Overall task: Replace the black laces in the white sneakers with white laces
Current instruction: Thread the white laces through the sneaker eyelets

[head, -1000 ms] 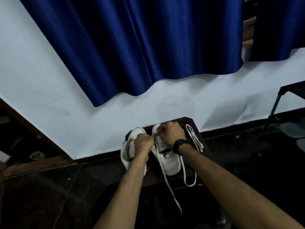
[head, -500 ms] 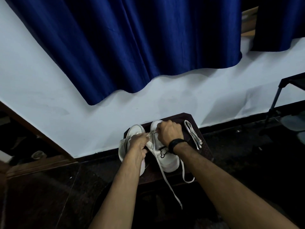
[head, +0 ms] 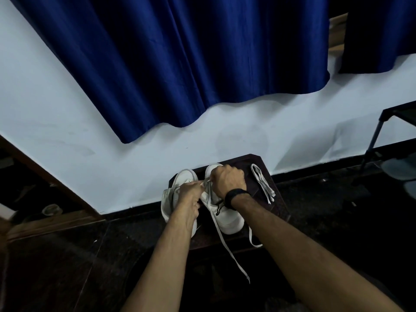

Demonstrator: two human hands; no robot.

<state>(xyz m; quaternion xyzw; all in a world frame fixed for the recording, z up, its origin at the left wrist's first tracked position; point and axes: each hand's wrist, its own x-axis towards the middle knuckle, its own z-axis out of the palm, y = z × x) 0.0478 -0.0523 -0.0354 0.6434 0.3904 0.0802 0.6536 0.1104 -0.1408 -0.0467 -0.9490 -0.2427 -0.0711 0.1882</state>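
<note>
Two white sneakers stand side by side on a small dark wooden stool (head: 279, 206). My left hand (head: 188, 195) rests over the left sneaker (head: 167, 199) and pinches a white lace (head: 227, 246) near the top of the right sneaker (head: 229, 219). My right hand (head: 228, 180), with a black band on the wrist, is closed over the upper eyelets of the right sneaker and holds the same lace. Two loose ends of that lace trail off the stool's front edge. A bit of black lace (head: 219, 208) shows on the right sneaker. A second white lace (head: 263, 185) lies folded on the stool.
The stool stands against a pale wall (head: 135, 158) under a dark blue curtain (head: 180, 64). A black metal stand (head: 380, 131) is at the right. The floor around is dark, and a wooden frame (head: 45, 176) runs along the left.
The view has tilted slightly, so the shoes sit higher in the frame. My left hand has drawn a short stretch of white lace taut to the left of the right sneaker's top.
</note>
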